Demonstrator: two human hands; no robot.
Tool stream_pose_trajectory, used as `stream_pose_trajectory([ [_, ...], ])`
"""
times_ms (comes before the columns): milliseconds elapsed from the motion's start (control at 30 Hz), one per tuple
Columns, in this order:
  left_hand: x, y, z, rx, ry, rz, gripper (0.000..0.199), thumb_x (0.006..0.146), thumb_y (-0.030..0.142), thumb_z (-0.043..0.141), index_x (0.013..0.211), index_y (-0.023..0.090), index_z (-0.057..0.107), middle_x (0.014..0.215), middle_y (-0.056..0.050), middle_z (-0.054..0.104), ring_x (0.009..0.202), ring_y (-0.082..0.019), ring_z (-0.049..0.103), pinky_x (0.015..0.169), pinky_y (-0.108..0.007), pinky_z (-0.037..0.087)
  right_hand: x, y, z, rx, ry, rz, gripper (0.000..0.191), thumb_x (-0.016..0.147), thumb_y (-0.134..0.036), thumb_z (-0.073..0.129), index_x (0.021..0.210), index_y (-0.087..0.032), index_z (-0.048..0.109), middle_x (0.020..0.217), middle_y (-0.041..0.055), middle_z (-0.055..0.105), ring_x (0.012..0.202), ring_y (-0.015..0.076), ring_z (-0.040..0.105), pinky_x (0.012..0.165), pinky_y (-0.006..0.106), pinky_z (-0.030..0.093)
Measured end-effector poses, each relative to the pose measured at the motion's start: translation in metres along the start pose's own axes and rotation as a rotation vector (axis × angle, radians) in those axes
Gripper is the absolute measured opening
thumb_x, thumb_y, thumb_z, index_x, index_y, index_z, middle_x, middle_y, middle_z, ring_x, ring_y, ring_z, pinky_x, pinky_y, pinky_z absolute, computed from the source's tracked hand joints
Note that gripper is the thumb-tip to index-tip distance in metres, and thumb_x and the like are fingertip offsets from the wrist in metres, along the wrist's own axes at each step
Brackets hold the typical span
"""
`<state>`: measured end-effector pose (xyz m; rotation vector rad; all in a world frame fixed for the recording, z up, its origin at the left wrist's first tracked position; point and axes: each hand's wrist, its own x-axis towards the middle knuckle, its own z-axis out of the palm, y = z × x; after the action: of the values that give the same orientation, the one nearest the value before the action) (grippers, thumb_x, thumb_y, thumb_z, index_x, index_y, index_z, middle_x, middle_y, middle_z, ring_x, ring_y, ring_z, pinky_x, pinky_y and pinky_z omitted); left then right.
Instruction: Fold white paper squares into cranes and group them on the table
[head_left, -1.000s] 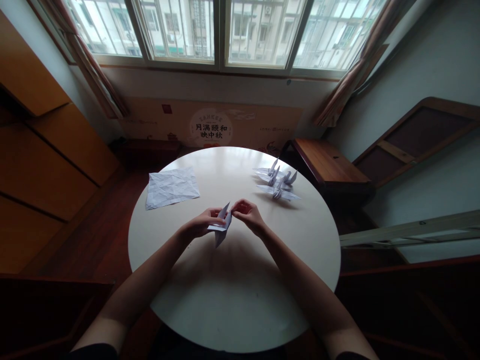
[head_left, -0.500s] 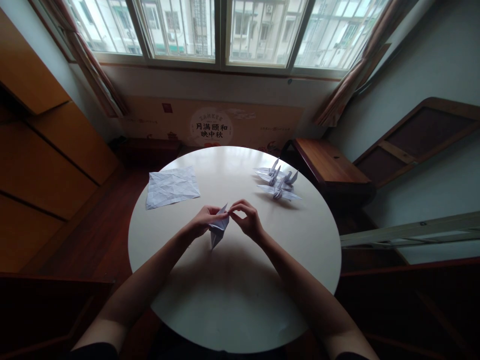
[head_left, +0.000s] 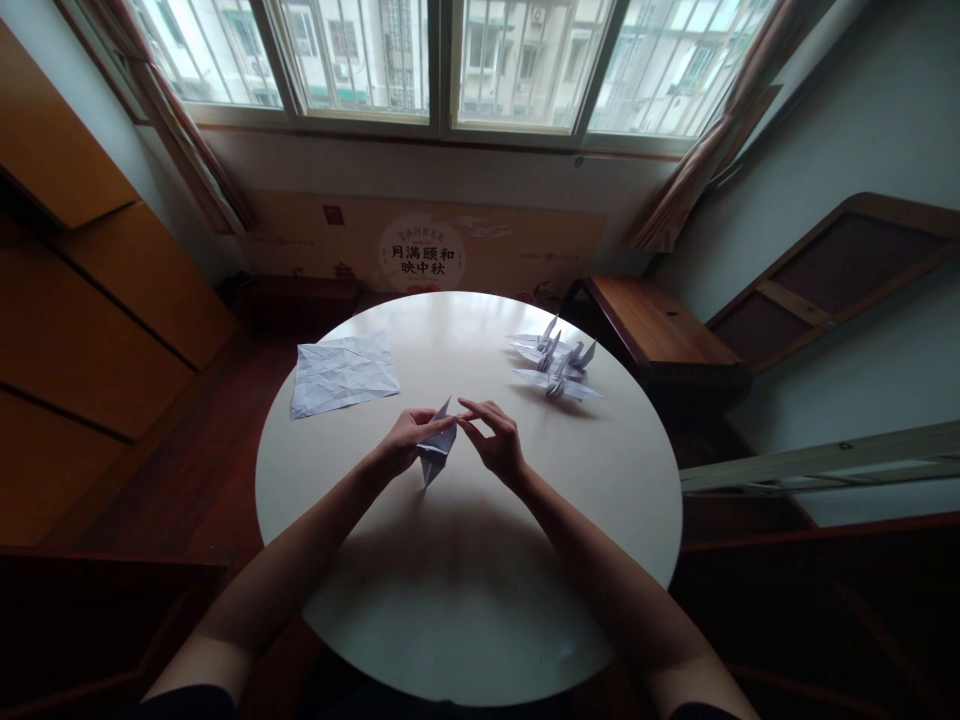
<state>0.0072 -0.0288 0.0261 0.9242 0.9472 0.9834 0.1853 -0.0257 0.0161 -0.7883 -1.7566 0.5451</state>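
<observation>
Short, plain black cloth sleeves [head_left: 187,703] are giving way to bare arms [head_left: 300,558].
The left sleeve [head_left: 187,703] is ending in a smooth, curved hem, and the right sleeve [head_left: 703,712] is showing only as a thin dark edge; the slender, tapering forearms [head_left: 592,556] are going uncovered down to the wrists [head_left: 376,470].

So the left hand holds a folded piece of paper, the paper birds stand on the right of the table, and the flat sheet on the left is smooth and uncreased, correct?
Not quite: the head view shows the flat sheet covered in creases. The left hand, folded piece of paper and paper birds are as you say.
</observation>
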Motion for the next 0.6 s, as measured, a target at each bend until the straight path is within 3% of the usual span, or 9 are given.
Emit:
stream_pose_trajectory([
  [233,-0.0034,0.004,0.0042,0.064,0.101,0.121,0.038,0.059,0.041,0.086,0.08,0.011,0.076,0.068,-0.005,0.068,0.058,-0.011,0.056,0.055,-0.021,0.037,0.002,-0.0048,0.0037,0.201,-0.003,0.199,0.014,0.083,-0.033,0.067,0.09,-0.023,0.072,0.083,0.0043,0.064,0.075,0.0171,0.06,0.072,0.033,0.052],
  [467,-0.0027,0.0027,0.0053,0.042,0.099,0.132,0.035,0.06,0.039,0.085,0.079,0.011,0.074,0.066,-0.003,0.066,0.057,-0.009,0.054,0.053,-0.02,0.037,0.0046,-0.0054,0.0096,0.494,0.001,0.41,0.019,0.072,-0.035,0.077,0.078,-0.02,0.067,0.077,0.0029,0.067,0.074,0.0161,0.063,0.073,0.031,0.052],
  [600,-0.0025,0.0018,0.0044,0.066,0.107,0.138,0.036,0.06,0.04,0.085,0.075,0.01,0.072,0.065,-0.002,0.064,0.054,-0.008,0.051,0.05,-0.019,0.034,0.0055,-0.0061,0.0096,0.57,0.005,0.513,0.028,0.067,-0.036,0.08,0.085,-0.02,0.065,0.074,0.0001,0.065,0.071,0.0136,0.061,0.07,0.029,0.051],
])
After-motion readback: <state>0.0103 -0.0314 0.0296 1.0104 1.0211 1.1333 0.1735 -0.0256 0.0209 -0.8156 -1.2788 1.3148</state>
